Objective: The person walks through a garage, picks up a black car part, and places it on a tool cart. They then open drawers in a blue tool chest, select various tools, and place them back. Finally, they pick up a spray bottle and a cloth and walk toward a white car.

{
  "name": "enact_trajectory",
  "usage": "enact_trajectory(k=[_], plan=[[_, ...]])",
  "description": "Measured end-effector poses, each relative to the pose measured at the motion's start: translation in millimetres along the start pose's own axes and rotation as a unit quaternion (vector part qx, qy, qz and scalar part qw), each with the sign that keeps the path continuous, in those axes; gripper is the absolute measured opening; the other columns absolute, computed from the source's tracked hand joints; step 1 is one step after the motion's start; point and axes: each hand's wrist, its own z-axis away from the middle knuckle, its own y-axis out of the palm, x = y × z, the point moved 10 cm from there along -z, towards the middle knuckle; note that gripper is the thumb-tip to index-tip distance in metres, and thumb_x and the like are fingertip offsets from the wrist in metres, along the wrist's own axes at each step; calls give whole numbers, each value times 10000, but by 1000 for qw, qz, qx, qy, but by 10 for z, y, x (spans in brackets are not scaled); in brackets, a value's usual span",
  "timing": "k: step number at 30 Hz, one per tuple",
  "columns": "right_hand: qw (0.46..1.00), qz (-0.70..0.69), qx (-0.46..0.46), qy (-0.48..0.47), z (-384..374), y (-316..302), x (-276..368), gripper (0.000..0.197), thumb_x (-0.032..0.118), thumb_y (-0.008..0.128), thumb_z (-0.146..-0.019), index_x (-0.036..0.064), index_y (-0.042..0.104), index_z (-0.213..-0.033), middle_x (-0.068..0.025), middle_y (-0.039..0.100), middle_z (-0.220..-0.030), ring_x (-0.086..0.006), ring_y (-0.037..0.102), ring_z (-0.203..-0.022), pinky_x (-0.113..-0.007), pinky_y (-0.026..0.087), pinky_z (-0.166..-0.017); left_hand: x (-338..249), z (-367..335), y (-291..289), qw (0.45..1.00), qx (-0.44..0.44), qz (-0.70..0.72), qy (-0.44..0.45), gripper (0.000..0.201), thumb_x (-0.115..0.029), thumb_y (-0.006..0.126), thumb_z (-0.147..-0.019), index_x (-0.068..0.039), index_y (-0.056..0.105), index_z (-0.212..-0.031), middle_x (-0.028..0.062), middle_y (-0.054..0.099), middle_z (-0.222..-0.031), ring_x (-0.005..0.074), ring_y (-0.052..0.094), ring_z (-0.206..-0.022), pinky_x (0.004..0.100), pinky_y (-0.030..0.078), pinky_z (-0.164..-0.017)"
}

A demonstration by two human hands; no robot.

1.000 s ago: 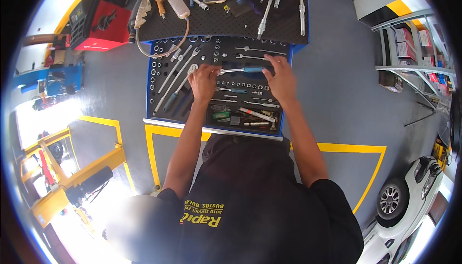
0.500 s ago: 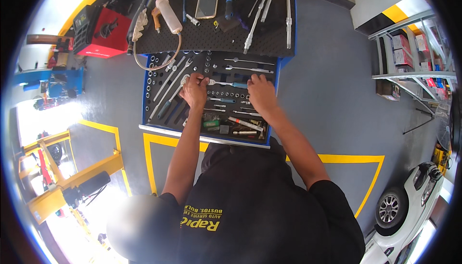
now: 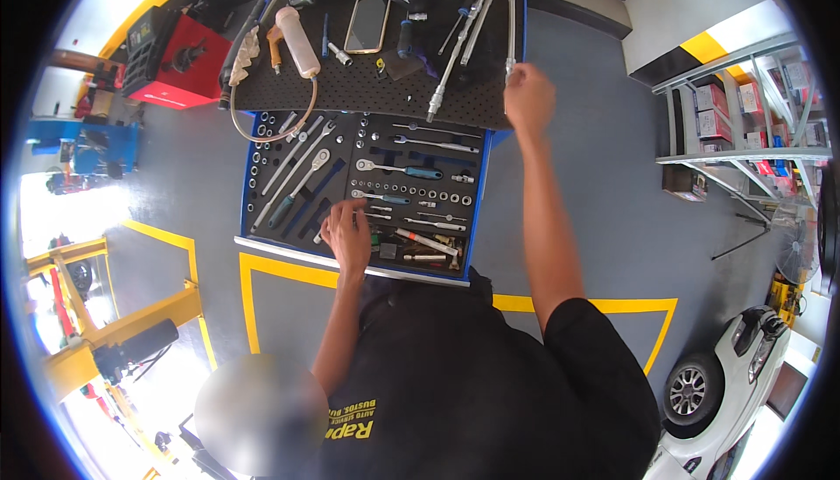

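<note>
My right hand (image 3: pixel 531 99) is closed around the near end of a long silver extension bar (image 3: pixel 511 29), which lies along the right edge of the cart's black top. My left hand (image 3: pixel 347 239) hovers over the near part of the open drawer, fingers apart and holding nothing. Its fingertips are close to a small blue-handled ratchet (image 3: pixel 381 197). Above that, a larger ratchet (image 3: pixel 398 168) with a blue handle rests in its slot. To the left, a long ratchet (image 3: pixel 297 191) lies slantwise in the black foam, among sockets (image 3: pixel 429 193).
The cart top (image 3: pixel 367 99) carries more extension bars (image 3: pixel 459 56), a phone (image 3: pixel 367 25), a screwdriver and a bottle with a hose (image 3: pixel 299 42). A red case (image 3: pixel 175 58) stands to the left. Shelving (image 3: pixel 744 121) and a white car (image 3: pixel 731 384) are on the right.
Both hands have left the larger ratchet, which now lies in the drawer. My right hand has moved up and right to the extension bar; my left has drawn back nearer me.
</note>
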Motion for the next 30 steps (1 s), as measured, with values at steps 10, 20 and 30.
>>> enact_trajectory(k=[10,20,30], plan=[[986,153,52,-44,-569,255,215,310,337,678,-964,40,745,-1024,-248,758,-1022,-421,734,-988,-523,584,-857,139,623,-429,998,25,48,21,202,-58,648,-959,-153,763,-1094,17,698,-1119,255,630,-1079,461,386,-1083],[988,70,126,52,-169,719,577,313,323,716,-948,33,744,-1062,-208,770,-1074,-393,749,-1020,-508,594,-892,337,621,-373,992,121,-12,32,200,-98,640,-975,-191,770,-1096,-5,730,-1007,210,687,-1036,579,205,-1228],[968,-99,177,150,-1008,1149,-377,527,522,675,-955,1,741,-902,-130,680,-782,-214,602,-604,-410,418,-548,310,377,-278,949,292,15,121,225,-203,593,-1018,-247,776,-1142,5,783,-1076,220,710,-1105,650,92,-1258]])
